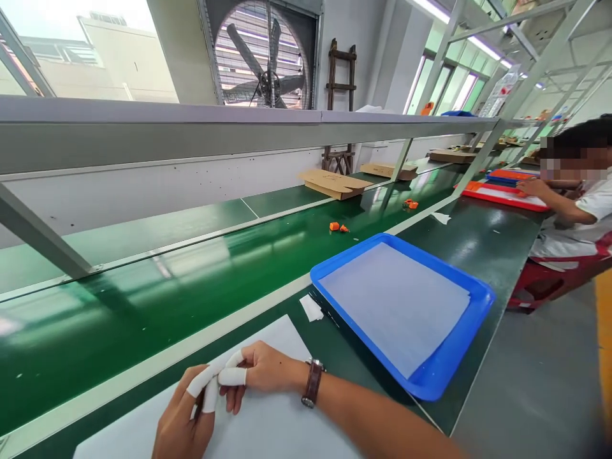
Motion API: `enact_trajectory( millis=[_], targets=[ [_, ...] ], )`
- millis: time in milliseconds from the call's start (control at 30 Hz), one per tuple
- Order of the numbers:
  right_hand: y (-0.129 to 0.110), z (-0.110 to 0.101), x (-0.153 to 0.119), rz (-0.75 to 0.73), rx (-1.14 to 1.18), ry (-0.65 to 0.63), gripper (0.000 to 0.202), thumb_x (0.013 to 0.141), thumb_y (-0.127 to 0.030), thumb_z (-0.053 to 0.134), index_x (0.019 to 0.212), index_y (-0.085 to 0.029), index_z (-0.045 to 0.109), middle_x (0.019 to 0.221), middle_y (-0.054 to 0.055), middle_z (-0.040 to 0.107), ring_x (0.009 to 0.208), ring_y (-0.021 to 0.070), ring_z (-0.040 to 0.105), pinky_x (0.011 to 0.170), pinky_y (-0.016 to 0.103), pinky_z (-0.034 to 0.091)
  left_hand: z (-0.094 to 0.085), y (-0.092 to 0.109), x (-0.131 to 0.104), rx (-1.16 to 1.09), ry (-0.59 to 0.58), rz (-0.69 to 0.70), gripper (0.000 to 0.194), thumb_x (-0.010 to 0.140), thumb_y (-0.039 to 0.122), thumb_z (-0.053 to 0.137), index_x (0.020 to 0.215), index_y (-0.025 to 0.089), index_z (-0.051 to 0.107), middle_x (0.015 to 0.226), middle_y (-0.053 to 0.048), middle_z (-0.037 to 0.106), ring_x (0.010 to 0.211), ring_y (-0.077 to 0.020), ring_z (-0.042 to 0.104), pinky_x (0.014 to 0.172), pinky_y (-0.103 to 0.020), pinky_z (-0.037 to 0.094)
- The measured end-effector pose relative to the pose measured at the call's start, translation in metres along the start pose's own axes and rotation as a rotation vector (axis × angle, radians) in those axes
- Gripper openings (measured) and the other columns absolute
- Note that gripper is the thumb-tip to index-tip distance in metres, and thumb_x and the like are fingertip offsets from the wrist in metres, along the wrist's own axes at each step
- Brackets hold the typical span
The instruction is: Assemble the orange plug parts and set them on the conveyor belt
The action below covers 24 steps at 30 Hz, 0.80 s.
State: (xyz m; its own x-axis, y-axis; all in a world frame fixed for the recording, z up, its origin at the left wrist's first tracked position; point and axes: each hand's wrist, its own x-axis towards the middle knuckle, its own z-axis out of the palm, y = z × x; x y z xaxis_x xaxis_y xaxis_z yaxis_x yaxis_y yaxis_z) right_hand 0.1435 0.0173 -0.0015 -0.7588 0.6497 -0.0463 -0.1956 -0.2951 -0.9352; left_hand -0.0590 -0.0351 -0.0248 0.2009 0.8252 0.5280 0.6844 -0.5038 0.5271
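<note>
My left hand [184, 417] and my right hand [270, 370] meet over a large white sheet [282, 424] at the table's near edge. White coverings wrap the thumb and a finger or more of each hand. The covered fingertips press together and touch those of the other hand. Whatever lies between them, if anything, is hidden by the fingers. On my right wrist sits a brown-strapped watch [313, 382]. Just beyond my right hand lie some small white paper pieces [312, 308], beside a blue tray [411, 386] lined with a white sheet [394, 299].
A green conveyor belt [157, 287] runs along the table, carrying orange parts [335, 227] and a flat cardboard box [335, 183]. Above it spans a grey shelf rail [191, 137] on slanted posts. At the far right a person [578, 210] sits by a red tray [507, 196].
</note>
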Motion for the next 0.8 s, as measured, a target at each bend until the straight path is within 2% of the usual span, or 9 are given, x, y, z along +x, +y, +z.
enact_trajectory(
  millis=[100, 300, 500, 800],
  targets=[
    [0.001, 0.0, -0.003, 0.011, -0.014, 0.012, 0.049, 0.074, -0.061, 0.077, 0.08, -0.013, 0.069, 0.071, 0.002, 0.068, 0.061, 0.0138, 0.066, 0.066, 0.028, 0.054, -0.002, 0.01, 0.006, -0.002, -0.003, 0.033, 0.025, 0.091, 0.019, 0.05, 0.112, 0.029, 0.057, 0.101, -0.004, 0.063, 0.072, -0.0161, 0.063, 0.06, -0.026, 0.059],
    [0.004, 0.0, -0.007, -0.005, -0.051, 0.038, 0.048, 0.086, -0.06, 0.067, 0.087, -0.012, 0.07, 0.073, 0.004, 0.07, 0.065, 0.0154, 0.068, 0.069, 0.03, 0.055, -0.002, 0.019, 0.011, -0.086, -0.04, 0.002, 0.018, 0.095, 0.013, 0.049, 0.106, 0.023, 0.059, 0.098, -0.004, 0.059, 0.074, -0.0123, 0.06, 0.053, -0.02, 0.048],
    [0.005, 0.0, -0.008, -0.021, -0.053, 0.042, 0.045, 0.086, -0.057, 0.069, 0.082, -0.012, 0.069, 0.073, 0.005, 0.07, 0.064, 0.0165, 0.069, 0.066, 0.029, 0.055, -0.004, 0.022, 0.013, -0.165, -0.086, 0.026, 0.02, 0.095, 0.01, 0.048, 0.106, 0.022, 0.059, 0.098, -0.004, 0.057, 0.081, -0.013, 0.058, 0.064, -0.024, 0.05],
    [0.002, 0.001, -0.012, -0.015, -0.076, 0.03, 0.043, 0.091, -0.054, 0.064, 0.083, -0.012, 0.07, 0.074, 0.005, 0.071, 0.066, 0.0162, 0.069, 0.069, 0.03, 0.055, -0.004, 0.023, 0.013, -0.201, -0.123, -0.026, 0.017, 0.093, 0.013, 0.051, 0.103, 0.022, 0.06, 0.094, -0.003, 0.056, 0.07, -0.0117, 0.054, 0.058, -0.024, 0.045]
  ],
)
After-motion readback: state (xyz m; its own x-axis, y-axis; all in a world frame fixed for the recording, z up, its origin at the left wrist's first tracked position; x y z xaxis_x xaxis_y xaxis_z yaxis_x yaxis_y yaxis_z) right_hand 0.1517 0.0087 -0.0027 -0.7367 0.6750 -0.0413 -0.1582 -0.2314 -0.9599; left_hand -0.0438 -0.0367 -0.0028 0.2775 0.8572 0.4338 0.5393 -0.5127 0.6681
